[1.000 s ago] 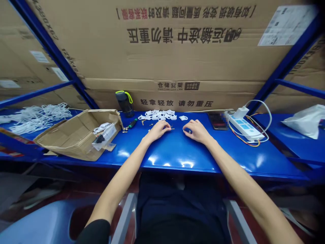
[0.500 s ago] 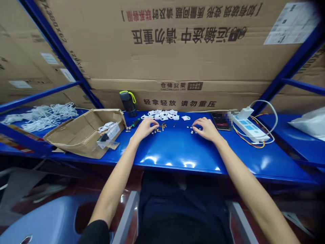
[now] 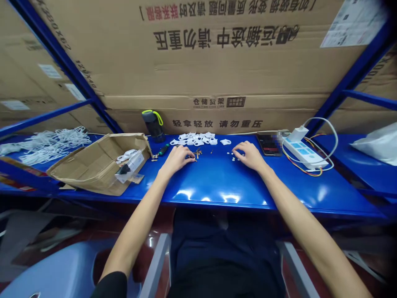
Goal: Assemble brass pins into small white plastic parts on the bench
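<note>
My left hand (image 3: 179,159) is at the small brass-coloured parts (image 3: 198,153) on the blue table. Its thumb and fingertips are pressed close together, and whatever lies between them is too small to name. Over the small white pieces (image 3: 233,159) rests my right hand (image 3: 249,155), fingers curved and thumb apart; it partly covers them. I see nothing held in it. Behind both hands lies a pile of white plastic parts (image 3: 195,139), with one more white part (image 3: 226,142) to its right.
At the left are an open cardboard box (image 3: 102,165), white cords (image 3: 56,142), a dark bottle (image 3: 154,126) and a green screwdriver (image 3: 163,149). A phone (image 3: 268,145) and a white power strip (image 3: 305,155) with cables lie right. Cardboard (image 3: 204,74) stands behind.
The view has shifted slightly. My left hand has moved a little toward the brass parts, and its fingers have closed. My right hand stays over the white pieces.
</note>
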Tool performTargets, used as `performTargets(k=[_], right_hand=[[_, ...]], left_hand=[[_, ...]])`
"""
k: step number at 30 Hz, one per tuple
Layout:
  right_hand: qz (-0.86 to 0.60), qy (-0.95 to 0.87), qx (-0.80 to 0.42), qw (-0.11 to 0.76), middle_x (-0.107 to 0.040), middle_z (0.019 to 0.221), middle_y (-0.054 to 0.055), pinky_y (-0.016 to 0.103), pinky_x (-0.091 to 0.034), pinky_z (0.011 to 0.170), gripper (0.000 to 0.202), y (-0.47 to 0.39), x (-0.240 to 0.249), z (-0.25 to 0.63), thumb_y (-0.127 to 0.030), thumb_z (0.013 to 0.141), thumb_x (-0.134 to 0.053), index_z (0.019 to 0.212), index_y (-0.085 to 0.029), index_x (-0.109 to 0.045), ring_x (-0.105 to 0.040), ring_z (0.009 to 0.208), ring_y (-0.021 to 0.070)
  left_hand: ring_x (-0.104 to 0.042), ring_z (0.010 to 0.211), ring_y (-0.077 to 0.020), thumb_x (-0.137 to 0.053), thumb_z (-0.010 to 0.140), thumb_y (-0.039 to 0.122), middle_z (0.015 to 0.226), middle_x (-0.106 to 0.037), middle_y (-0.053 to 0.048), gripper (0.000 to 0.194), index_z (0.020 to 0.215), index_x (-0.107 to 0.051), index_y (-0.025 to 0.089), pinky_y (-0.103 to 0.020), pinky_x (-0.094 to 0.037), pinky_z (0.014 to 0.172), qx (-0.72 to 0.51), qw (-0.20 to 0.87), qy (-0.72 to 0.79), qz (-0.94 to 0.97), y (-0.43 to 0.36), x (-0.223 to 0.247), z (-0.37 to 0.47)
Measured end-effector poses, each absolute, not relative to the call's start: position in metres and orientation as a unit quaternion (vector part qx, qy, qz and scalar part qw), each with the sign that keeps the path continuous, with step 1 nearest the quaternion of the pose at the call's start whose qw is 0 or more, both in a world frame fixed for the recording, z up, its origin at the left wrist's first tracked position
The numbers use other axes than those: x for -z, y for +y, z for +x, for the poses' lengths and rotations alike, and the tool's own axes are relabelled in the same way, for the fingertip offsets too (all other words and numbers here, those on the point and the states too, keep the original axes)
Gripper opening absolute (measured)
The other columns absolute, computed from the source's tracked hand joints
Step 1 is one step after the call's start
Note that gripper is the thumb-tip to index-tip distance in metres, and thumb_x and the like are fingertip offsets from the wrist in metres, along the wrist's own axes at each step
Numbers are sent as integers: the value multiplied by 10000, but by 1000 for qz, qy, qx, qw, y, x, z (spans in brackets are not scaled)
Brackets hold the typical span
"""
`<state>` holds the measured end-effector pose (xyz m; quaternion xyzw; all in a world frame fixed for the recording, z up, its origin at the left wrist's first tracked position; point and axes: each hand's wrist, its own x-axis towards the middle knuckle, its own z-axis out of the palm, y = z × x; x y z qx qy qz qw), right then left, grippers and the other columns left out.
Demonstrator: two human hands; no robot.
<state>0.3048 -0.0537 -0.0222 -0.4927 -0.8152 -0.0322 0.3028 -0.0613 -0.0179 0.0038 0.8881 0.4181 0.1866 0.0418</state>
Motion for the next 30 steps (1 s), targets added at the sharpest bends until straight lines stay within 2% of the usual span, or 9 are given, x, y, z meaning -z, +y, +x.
performTargets(k=[11,16,20,26,30], right_hand=[[-453,-839,1,300,-778,1135,78,430,-445,898,203,-59,24,292,-314,1018,-581,1038,-233,-766,-645,1032,278],[-376,-888,-25,263,-754,1218,75,426,-437,947,257,-72,20,266,-383,1052,-576,1218,-263,-730,-640,1110,273],[-350,-907,-10,232,-751,1208,95,412,-451,902,330,-72,25,253,-422,1037,-615,1318,-272,-700,-642,1082,271],[-389,-872,-17,297,-790,1052,80,376,-521,879,224,-59,41,262,-333,1052,-592,1155,-251,-773,-704,949,236],[-403,-852,-27,332,-803,997,76,356,-558,830,240,-56,43,268,-329,1051,-588,1144,-243,-791,-723,880,228]], left_hand=[[-582,1002,-277,-612,1028,360,1033,-750,-88,226,952,-762,210,-405,-347,896,-126,14,388,913,-31,0,-35],[-580,1028,-272,-586,1040,358,1044,-722,-77,219,951,-712,202,-397,-352,931,-118,65,386,913,-46,4,-26],[-588,1053,-258,-559,1052,397,1059,-719,-57,242,998,-707,213,-380,-370,934,-143,130,357,914,-46,8,-9],[-597,1058,-234,-561,1052,391,1107,-726,-51,238,1059,-721,215,-360,-408,953,-177,198,302,916,-15,17,35],[-602,1033,-221,-521,1073,392,1100,-740,-47,273,1105,-731,222,-352,-423,963,-215,231,286,905,-10,24,42]])
